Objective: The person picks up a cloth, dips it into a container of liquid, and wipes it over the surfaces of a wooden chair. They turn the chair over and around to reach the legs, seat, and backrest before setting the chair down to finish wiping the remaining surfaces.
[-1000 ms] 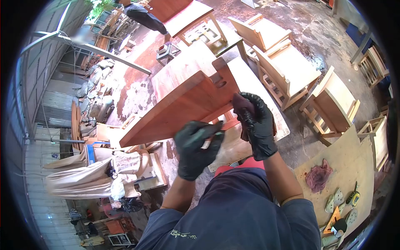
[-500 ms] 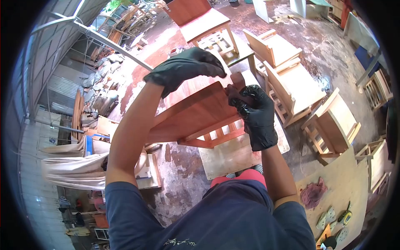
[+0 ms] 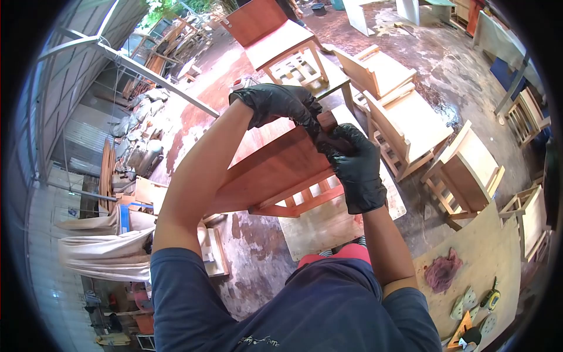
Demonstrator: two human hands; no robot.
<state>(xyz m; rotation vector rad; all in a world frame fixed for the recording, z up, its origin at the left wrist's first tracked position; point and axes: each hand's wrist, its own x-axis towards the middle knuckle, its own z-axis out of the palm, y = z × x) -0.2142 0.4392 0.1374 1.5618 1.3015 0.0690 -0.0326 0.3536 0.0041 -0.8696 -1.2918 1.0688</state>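
Both my hands wear black gloves and meet above the upper corner of a reddish-brown stained chair (image 3: 270,170). My right hand (image 3: 353,158) is wrapped round a dark brown cloth (image 3: 327,122), part of which sticks up between the hands. My left hand (image 3: 281,107) has its fingers bent down against the cloth; whether they pinch it is hidden. The chair lies tilted, its slatted frame towards me, over a pale stained board (image 3: 311,234).
Unstained wooden chairs (image 3: 410,126) stand at the right, and a stained one (image 3: 281,41) ahead. A plywood sheet (image 3: 469,246) at lower right bears a reddish rag (image 3: 443,271), sanding discs and a tape measure (image 3: 494,296). A metal post (image 3: 158,67) crosses the upper left.
My left hand has moved right and down to meet the cloth at my right hand. My right hand has shifted slightly. The view has shifted a little.
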